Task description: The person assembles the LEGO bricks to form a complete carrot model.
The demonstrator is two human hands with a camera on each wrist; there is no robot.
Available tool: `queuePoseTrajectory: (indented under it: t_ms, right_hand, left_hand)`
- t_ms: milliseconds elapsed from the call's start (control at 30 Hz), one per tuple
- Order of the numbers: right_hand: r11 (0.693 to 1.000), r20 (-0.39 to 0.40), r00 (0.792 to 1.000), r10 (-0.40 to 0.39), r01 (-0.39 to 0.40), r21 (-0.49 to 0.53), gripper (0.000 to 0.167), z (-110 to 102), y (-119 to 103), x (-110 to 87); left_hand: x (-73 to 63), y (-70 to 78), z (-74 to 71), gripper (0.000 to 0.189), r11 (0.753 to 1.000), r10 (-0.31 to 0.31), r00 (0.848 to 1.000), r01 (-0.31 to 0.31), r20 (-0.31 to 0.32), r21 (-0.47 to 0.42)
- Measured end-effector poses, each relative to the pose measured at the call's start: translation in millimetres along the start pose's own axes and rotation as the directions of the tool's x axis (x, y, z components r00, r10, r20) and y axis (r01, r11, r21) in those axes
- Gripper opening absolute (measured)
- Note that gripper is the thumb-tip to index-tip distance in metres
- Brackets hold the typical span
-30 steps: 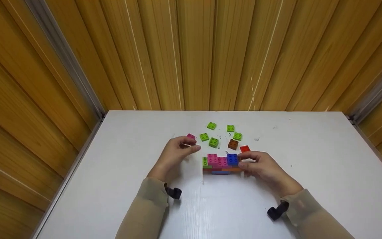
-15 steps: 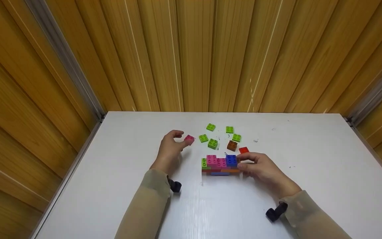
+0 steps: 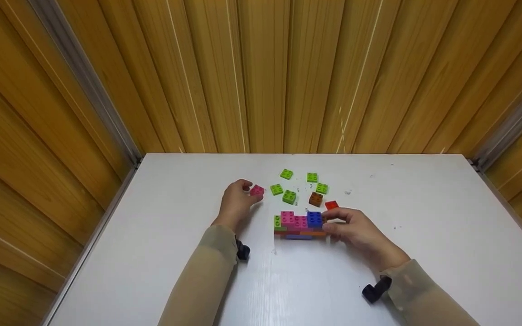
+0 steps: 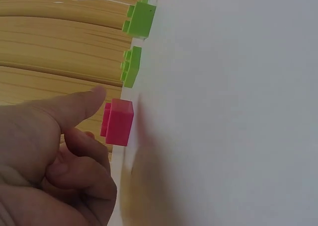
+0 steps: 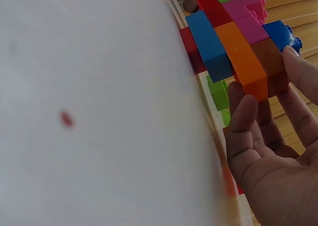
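Observation:
My left hand point(image 3: 235, 202) is at a loose pink brick point(image 3: 257, 190) on the table. In the left wrist view the thumb reaches beside the studs of this pink brick point(image 4: 119, 122), other fingers are bent, and no firm grip shows. My right hand point(image 3: 356, 231) holds the right end of a built block of toy bricks point(image 3: 301, 222). It has pink, green and blue bricks on top. In the right wrist view, the thumb lies by the blue brick point(image 5: 281, 36) and brown brick point(image 5: 271, 67), fingers bent near the orange brick point(image 5: 242, 59).
Several loose green bricks point(image 3: 289, 196) lie behind the build, with a brown brick point(image 3: 316, 199) and a red brick point(image 3: 331, 205) close by. All are on a white table point(image 3: 152, 253), backed by wood-patterned panels point(image 3: 265, 90).
The left hand has moved outward and back to the pink brick, its thumb now in front of it. The right hand stays on the build, which has hardly moved.

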State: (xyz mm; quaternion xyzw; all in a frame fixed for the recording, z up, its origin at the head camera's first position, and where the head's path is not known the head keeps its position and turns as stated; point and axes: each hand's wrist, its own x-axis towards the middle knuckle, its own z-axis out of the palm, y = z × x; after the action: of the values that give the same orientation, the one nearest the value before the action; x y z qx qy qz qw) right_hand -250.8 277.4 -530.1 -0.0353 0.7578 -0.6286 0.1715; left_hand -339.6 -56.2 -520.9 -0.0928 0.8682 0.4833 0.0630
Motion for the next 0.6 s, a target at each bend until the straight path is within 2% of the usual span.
queuePoseTrajectory:
  t_ms: [300,467,600]
  right_hand:
    - [1.0,0.012,1.0,0.0,0.0,0.02,0.039,-1.0,1.7,-0.5]
    - [0.999,0.023,0.999,-0.034,0.034,0.009,0.039,-1.0,2.4,0.6]
    - [0.998,0.028,0.998,-0.056,0.057,-0.009,0.04,-0.8,2.3,1.1]
  left_hand:
    - [6.3,-3.0,7.6,0.044,0.999,0.024,0.999,-0.023,-0.022,0.043]
    - [4.2,-5.3,8.1,0.04,0.997,0.046,0.998,-0.043,-0.042,0.065]
    - [-0.4,-6.9,7.4,0.038,0.997,0.069,0.996,-0.066,-0.052,0.05]
